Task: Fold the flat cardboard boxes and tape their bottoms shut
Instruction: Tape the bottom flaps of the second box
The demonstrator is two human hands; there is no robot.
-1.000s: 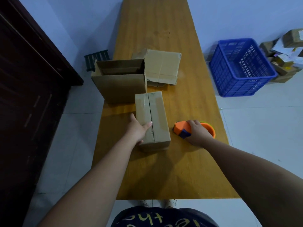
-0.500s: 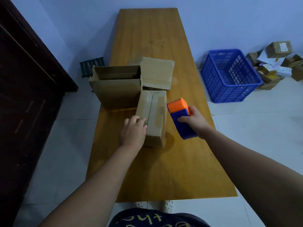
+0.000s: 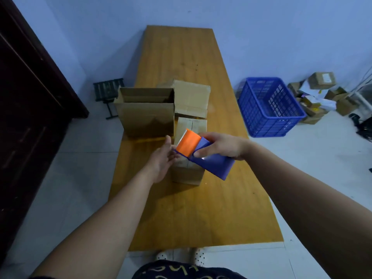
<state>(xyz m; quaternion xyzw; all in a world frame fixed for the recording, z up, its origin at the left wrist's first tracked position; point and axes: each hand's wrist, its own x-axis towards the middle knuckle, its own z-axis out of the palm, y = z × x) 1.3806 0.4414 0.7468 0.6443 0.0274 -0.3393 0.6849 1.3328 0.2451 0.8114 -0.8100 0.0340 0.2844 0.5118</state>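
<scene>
**Start the strip past the far edge, then pull it straight down the seam**

The right hand (image 3: 221, 146) grips the orange-and-blue plastic tape dispenser (image 3: 188, 142) with fingers and thumb curled round its body. It holds the tool in the air, toothed orange end tilted up and away, over the small closed brown cardboard box (image 3: 188, 175). That box lies on the long yellow wooden table (image 3: 201, 208), just in front of the large open-topped cardboard box (image 3: 146, 117) and the flat folded cardboard sheet (image 3: 191, 97). Its centre seam faces up and runs away from the person.

The left hand (image 3: 163, 158) is open, with its fingers relaxed and reaching under the dispenser's front lip. Whether it already touches a free tape end cannot be told.

This looks like the moment of freeing the tape before laying it. To do it well:

- Pinch out only a short tab, so that it does not curl back on itself.
- Press the tab onto the far end wall of the small box first, so that the strip wraps the corner.
- Move the left hand to the box's side and hold it down. A light, empty carton is likely to slide or lift under the pull.
- Draw the dispenser toward the body in one line, centred on the seam and kept low.
- Carry on over the near edge before tearing against the teeth.

The blue plastic crate (image 3: 269, 109) stands on the floor, well apart.
</scene>
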